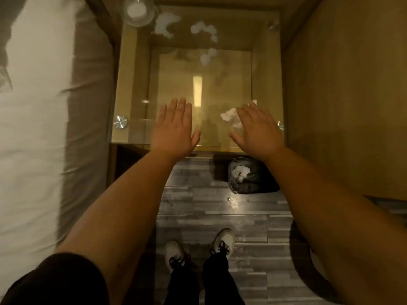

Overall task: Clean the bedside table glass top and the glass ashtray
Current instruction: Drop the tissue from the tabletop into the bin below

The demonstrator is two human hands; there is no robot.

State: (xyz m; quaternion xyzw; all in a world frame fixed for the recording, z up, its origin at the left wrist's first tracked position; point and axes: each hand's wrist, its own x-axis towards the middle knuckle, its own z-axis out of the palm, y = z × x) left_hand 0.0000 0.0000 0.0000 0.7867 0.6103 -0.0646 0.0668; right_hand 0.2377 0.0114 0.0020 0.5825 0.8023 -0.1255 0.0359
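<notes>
Fingers of both hands spread flat above the glass top (132,89), right hand (256,130) seemingly over crumpled tissue (230,116).

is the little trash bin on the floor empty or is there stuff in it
Not empty. The dark trash bin, on the floor in front of the bedside table, holds crumpled white tissue near its left side. How full it is below that cannot be told.

Glass top (229,89): clear, tinted amber-yellow by the wood below, marked with white smears (166,24). Ashtray (137,9): clear glass, white inside. Crumpled tissue (231,116): white. Floor (211,216): grey plank pattern, streaked. Bin (255,179): black, white paper within. Bedding (28,119): white, edged by a taupe side. Shoes (223,239): off-white, laced black. Trousers (218,280): black.
</notes>
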